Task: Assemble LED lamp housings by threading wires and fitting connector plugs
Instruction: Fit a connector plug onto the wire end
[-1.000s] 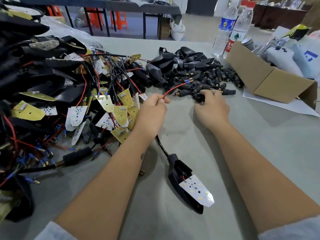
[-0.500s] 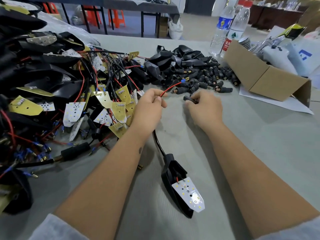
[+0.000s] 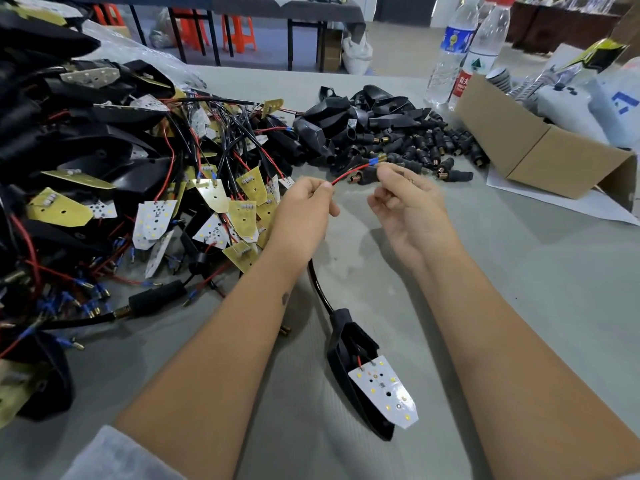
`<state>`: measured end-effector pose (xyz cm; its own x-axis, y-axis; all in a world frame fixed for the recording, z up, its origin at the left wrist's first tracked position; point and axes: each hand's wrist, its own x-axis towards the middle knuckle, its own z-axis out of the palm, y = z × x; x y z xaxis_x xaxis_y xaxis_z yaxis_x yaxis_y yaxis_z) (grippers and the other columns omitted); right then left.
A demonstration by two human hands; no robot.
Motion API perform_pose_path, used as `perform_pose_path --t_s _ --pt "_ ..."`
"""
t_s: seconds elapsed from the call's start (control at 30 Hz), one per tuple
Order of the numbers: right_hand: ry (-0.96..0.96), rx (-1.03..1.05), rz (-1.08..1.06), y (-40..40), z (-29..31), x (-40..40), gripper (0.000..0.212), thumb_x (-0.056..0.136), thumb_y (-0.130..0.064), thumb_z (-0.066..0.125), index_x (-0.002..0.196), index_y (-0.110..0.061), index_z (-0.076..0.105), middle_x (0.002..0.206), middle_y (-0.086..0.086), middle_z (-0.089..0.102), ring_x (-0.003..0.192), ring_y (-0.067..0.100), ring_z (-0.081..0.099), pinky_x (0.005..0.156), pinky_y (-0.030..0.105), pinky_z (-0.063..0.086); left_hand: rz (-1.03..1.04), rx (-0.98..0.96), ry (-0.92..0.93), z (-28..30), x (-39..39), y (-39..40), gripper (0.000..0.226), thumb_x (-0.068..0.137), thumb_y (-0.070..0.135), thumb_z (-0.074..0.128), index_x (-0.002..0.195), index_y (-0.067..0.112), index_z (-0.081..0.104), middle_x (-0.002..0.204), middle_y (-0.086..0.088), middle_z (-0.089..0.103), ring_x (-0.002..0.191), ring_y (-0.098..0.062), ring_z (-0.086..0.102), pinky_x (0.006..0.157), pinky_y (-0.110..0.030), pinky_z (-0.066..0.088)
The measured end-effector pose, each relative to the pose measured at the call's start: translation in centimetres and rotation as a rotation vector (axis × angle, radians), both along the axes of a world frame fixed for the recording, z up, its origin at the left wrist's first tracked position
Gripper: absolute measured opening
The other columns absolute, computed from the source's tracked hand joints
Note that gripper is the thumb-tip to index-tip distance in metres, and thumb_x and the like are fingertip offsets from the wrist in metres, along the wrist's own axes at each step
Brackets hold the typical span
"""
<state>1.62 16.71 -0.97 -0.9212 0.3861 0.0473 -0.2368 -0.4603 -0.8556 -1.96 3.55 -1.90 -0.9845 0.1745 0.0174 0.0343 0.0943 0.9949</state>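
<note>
Two hands meet above grey matting: left hand [image 3: 304, 213] pinches a thin red wire [image 3: 349, 173] slanting up-right; right hand [image 3: 408, 202] pinches a cylindrical black connector plug [image 3: 363, 175].

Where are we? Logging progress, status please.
Left hand pinches red wire. Right hand holds black plug at wire's tip. Not joined yet. Nothing blocking.

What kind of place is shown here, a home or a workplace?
Most likely a small assembly workshop. One table holds a big heap of LED boards with wires, a pile of black connector plugs, and a cardboard box of supplies.
</note>
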Motion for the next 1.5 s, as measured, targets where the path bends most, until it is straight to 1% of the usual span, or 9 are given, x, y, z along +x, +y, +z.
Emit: perform_pose_path --t_s 0.1,0.17,0.23,0.3,0.57,0.8,0.97,1.23,1.5 --pt "0.010 -0.052 0.068 -0.2 0.1 0.2 0.014 0.090 -0.021 0.064 0.078 -0.014 0.066 0.068 -0.002 0.062 0.065 0.010 0.058 0.069 0.024 0.051 -0.015 0.031 -0.016 0.1 0.0 0.0 0.021 0.097 0.024 0.044 0.078 0.024 0.053 0.070 0.006 0.059 0.045 -0.007 0.036 0.049 -0.024 0.030" --pt "0.008 -0.056 0.114 0.0 0.1 0.2 0.020 0.093 -0.029 0.060 0.097 -0.010 0.066 0.085 0.000 0.067 0.076 0.012 0.063 0.070 0.024 0.051 -0.025 0.023 -0.002 0.0 0.0 -0.1 0.021 0.097 0.024 0.044 0.078 0.023 0.054 0.067 0.008 0.059 0.044 -0.006 0.036 0.049 -0.024 0.030" --pt "0.015 -0.052 0.178 0.0 0.2 0.2 0.043 0.095 -0.034 0.056 0.123 -0.002 0.060 0.102 0.002 0.067 0.083 0.011 0.064 0.070 0.022 0.051 -0.036 0.006 0.017 -0.1 0.0 -0.2 0.022 0.098 0.026 0.044 0.080 0.023 0.055 0.062 0.010 0.057 0.046 -0.007 0.037 0.050 -0.026 0.030" --pt "0.042 -0.069 0.210 -0.1 0.4 0.2 0.049 0.098 -0.034 0.050 0.131 0.003 0.051 0.113 0.005 0.067 0.082 0.010 0.065 0.069 0.021 0.053 -0.048 -0.006 0.037 -0.2 0.0 -0.2 0.022 0.099 0.028 0.043 0.082 0.024 0.056 0.055 0.011 0.056 0.046 -0.007 0.036 0.051 -0.027 0.030" --pt "0.038 -0.165 0.170 -0.3 0.1 -0.2 0.029 0.099 -0.024 0.054 0.114 0.001 0.059 0.099 0.012 0.071 0.083 0.017 0.071 0.076 0.024 0.057 0.019 0.123 0.003 -0.3 -0.3 0.0 0.021 0.102 0.025 0.041 0.084 0.024 0.052 0.062 0.008 0.059 0.042 -0.005 0.036 0.041 -0.018 0.031" --pt "0.011 -0.137 0.150 -0.2 0.0 -0.2 0.023 0.099 -0.023 0.055 0.108 -0.002 0.059 0.096 0.012 0.069 0.075 0.016 0.069 0.072 0.024 0.057 0.111 0.332 -0.104 0.1 -0.5 -0.1 0.019 0.103 0.016 0.042 0.088 0.017 0.053 0.077 0.002 0.059 0.055 -0.006 0.046 0.050 -0.018 0.043" --pt "-0.051 0.056 0.134 -0.4 -0.2 -0.4 0.009 0.098 -0.018 0.055 0.097 -0.009 0.055 0.093 0.009 0.066 0.067 0.017 0.067 0.068 0.027 0.056 0.044 0.233 -0.043 0.0 -0.4 -0.1 0.011 0.096 0.014 0.057 0.087 0.020 0.057 0.075 0.002 0.060 0.053 -0.007 0.039 0.045 -0.016 0.035" --pt "-0.034 0.235 0.193 -0.4 -0.6 -0.2 0.007 0.099 -0.015 0.054 0.096 -0.012 0.058 0.090 0.005 0.070 0.071 0.016 0.065 0.072 0.028 0.053 -0.021 0.183 0.031 -0.1 -0.2 -0.3 0.014 0.096 0.012 0.058 0.092 0.020 0.070 0.069 0.007 0.056 0.042 -0.001 0.035 0.040 -0.014 0.028" --pt "-0.013 -0.006 0.143 0.3 -0.3 -0.4 0.010 0.101 -0.014 0.048 0.094 -0.013 0.056 0.091 0.010 0.071 0.066 0.019 0.062 0.068 0.027 0.054 0.033 0.149 0.015 0.0 -0.1 -0.2 0.014 0.096 0.019 0.059 0.085 0.023 0.066 0.069 0.008 0.052 0.043 0.000 0.037 0.043 -0.016 0.029"
